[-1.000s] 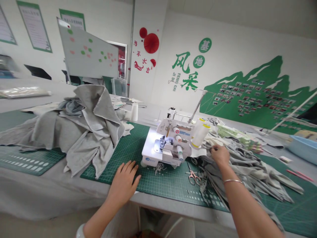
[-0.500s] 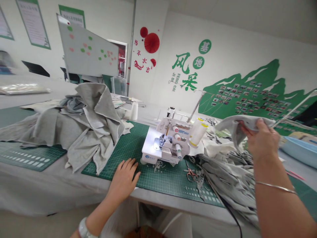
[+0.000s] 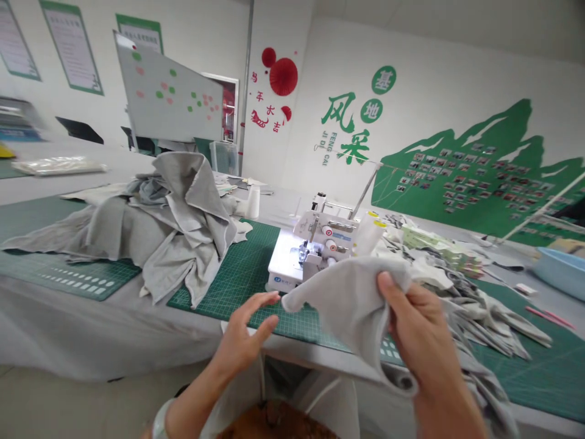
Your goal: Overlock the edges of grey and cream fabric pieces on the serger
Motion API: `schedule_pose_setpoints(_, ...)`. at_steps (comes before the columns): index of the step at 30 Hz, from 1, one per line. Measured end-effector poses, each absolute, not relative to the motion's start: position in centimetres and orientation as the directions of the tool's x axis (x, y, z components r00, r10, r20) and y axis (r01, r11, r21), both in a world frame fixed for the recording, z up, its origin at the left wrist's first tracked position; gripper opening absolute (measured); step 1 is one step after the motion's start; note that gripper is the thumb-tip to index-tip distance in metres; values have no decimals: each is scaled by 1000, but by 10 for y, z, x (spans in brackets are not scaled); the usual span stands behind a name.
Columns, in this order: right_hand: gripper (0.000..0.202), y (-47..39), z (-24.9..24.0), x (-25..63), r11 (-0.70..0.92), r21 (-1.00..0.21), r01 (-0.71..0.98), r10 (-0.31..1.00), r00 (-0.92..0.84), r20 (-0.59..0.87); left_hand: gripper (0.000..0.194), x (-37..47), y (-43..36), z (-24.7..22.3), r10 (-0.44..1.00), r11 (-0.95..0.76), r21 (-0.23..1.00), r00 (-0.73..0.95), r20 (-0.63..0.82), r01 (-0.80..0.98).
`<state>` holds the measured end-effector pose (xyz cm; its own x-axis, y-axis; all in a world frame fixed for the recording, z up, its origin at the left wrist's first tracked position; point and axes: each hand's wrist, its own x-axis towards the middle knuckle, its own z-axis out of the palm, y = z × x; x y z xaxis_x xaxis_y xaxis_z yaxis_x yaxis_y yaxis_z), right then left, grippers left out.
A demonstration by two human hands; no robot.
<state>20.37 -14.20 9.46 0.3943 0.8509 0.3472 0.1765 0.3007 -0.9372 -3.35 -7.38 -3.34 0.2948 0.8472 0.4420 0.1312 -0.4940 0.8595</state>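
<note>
Grey cloth piece point(image 3: 351, 299) is up off the tabletop point(image 3: 278, 204), btwn the person's two hands & in front of the sewing machine point(image 3: 286, 259), hiding the machine's lower R part. R hand point(image 3: 418, 323) has it: thumb on the near face, fingers behind, pinching the upper R end. L hand point(image 3: 244, 332) holds nothing that shows; thumb & index spread, gap facing R toward the cloth's free tip.

Key relation: cloth's long axis runs approx sideways, from the R hand's pinch leftward & a bit down to a narrow tip just beside the L index fingertip. Whether that finger touches the tip, can't tell. So R hand is on the cloth, L hand is nearest its far end, w/ the tip roughly level w/ the index & a bit above the thumb. A lower fold hangs by the R wrist, edge curled into a roll.

Machine sits beyond the cloth, its lit plate up & L of the tip, on a green cutting mat point(image 3: 249, 244). L cloth heap point(image 3: 123, 225) is past the L hand, on the far side; R cloth heap point(image 3: 484, 323) is beside & beyond the R hand.
</note>
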Motion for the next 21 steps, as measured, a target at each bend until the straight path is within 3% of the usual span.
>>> schedule_pose_setpoints(3,35,-135,65,183,221,-974,45,931,288,225,50,-22,-91,-9,840,-232,961,466,277,-153)
schedule_pose_setpoints(6,30,-128,50,172,180,-981,-78,945,290,151,35,-19,-86,0,920,-32,969,371,123,-243)
schedule_pose_setpoints(9,29,-126,46,171,122,-977,-173,959,273,72,32,-29,-71,0,943,7,962,323,84,-272)
schedule_pose_setpoints(12,30,-128,45,172,70,-976,-207,975,221,23,29,-40,-60,1,928,-32,984,361,94,-174)
schedule_pose_setpoints(15,32,-130,46,168,46,-982,-183,996,86,30,28,-45,-57,4,867,-65,992,486,112,-112)
schedule_pose_setpoints(19,30,-131,49,158,122,-992,-14,990,-70,122,54,-38,-62,11,716,11,983,688,118,-181)
schedule_pose_setpoints(21,29,-130,48,155,173,-983,56,981,-92,168,37,-35,-66,15,664,82,980,743,80,-179)
